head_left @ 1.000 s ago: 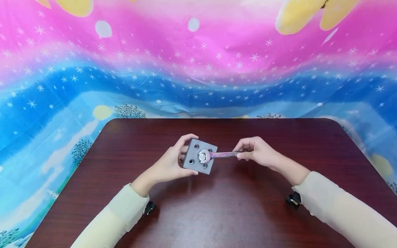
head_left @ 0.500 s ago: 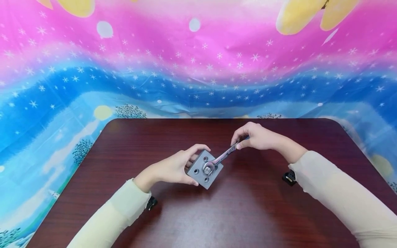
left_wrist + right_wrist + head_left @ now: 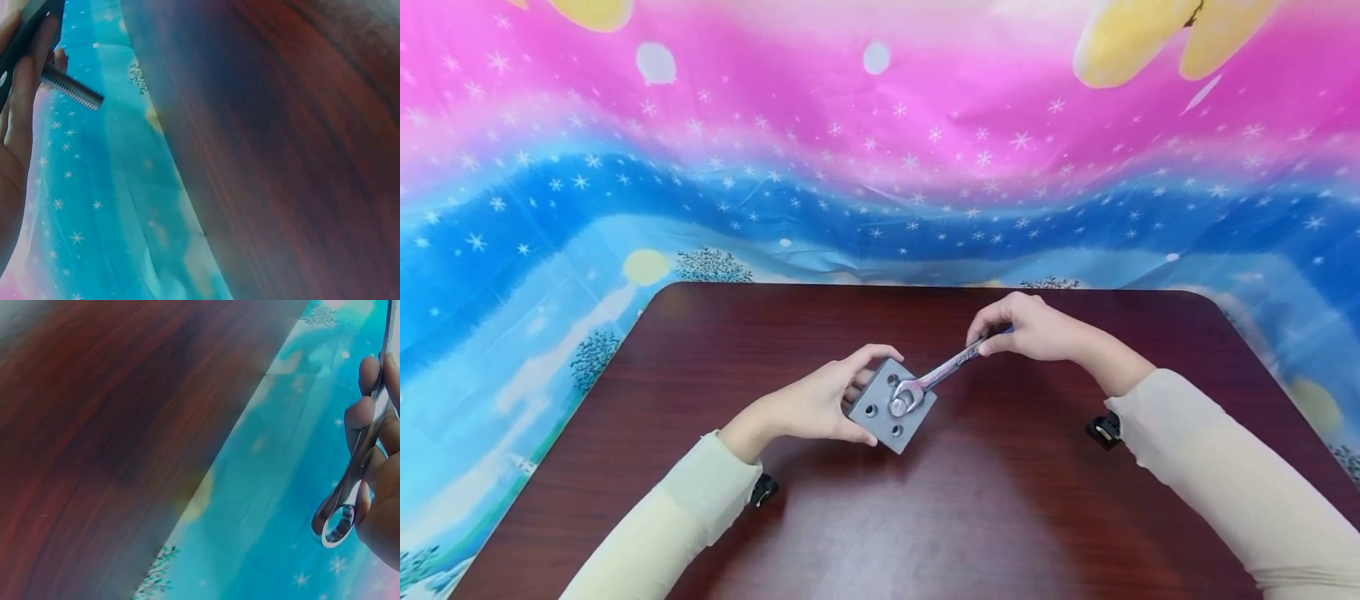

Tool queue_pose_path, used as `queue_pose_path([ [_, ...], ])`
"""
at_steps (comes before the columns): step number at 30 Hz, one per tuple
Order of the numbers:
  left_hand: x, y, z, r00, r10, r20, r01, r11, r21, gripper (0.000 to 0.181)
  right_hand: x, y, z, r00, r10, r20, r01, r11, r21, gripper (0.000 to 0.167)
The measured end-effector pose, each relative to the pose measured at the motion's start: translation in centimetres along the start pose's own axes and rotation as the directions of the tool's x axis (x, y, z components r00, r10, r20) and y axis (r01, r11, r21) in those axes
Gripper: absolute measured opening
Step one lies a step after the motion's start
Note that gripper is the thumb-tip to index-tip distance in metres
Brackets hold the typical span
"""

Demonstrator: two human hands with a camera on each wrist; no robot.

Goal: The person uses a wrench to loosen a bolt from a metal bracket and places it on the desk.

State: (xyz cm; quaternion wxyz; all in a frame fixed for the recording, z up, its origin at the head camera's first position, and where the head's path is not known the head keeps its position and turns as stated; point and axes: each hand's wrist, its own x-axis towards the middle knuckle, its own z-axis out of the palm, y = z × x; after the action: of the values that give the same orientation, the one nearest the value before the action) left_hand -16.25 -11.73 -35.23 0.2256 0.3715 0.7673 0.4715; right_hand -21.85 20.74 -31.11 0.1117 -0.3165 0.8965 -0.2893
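Biggest first: snowflake backdrop (image 3: 880,125) across the far side, pink over blue, w/ the dark red-brown table (image 3: 910,533) in front. Pale sleeves (image 3: 655,517) come in from near left & near right, a small black wrist cam (image 3: 763,490) at each cuff. Hands well apart from each other, both busy! The left hand (image 3: 808,404) clamps the grey block (image 3: 883,418), thumb at its near side, a finger at its far corner; the right hand (image 3: 1033,329) pinches the wrench (image 3: 942,372) toward its far right end.

Block: stiff, prob. metal, so I'd guess hefty for its size, not fragile; smooth faces may slip, so edges = best hold. It's mid-scene, looks raised off the table, just right of the left palm, left & nearer than the right hand.

Wrench: rigid, shiny, prob. slick, best taken toward the ring end (image 3: 339,526) for leverage; that end shows beside the right palm, right wrist view. It slants near-left to the block, forked end round the bolt head (image 3: 899,407). Left wrist view: threaded shank (image 3: 72,87) sticking out behind the block, by the fingers. Smallest: holes (image 3: 871,410), approx. three visible round the bolt head.
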Motion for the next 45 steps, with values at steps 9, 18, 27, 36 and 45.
queue_pose_path([
  [9,0.1,-0.7,0.8,0.948,0.037,-0.316,-0.043,0.999,-0.013,0.097,-3.6,1.2,2.0,0.98,0.107,-0.169,-0.077,0.982,0.174,0.009],
  [18,1.1,-0.9,1.6,0.814,0.125,-0.567,-0.103,0.992,0.07,0.098,-4.9,-0.4,5.3,0.926,0.27,-0.265,-0.147,0.902,0.405,0.015],
  [27,2.0,-0.6,2.2,0.705,0.222,-0.674,-0.198,0.974,0.113,0.098,-4.4,-1.4,7.3,0.917,0.249,-0.311,-0.057,0.854,0.517,0.015],
  [36,2.5,-0.4,2.3,0.661,0.249,-0.707,-0.234,0.965,0.122,0.097,-3.9,-1.5,8.1,0.913,0.26,-0.315,-0.049,0.836,0.546,0.014],
  [45,2.6,-0.3,2.5,0.657,0.231,-0.718,-0.23,0.968,0.101,0.097,-3.3,-1.6,8.6,0.916,0.26,-0.307,-0.047,0.827,0.561,0.012],
])
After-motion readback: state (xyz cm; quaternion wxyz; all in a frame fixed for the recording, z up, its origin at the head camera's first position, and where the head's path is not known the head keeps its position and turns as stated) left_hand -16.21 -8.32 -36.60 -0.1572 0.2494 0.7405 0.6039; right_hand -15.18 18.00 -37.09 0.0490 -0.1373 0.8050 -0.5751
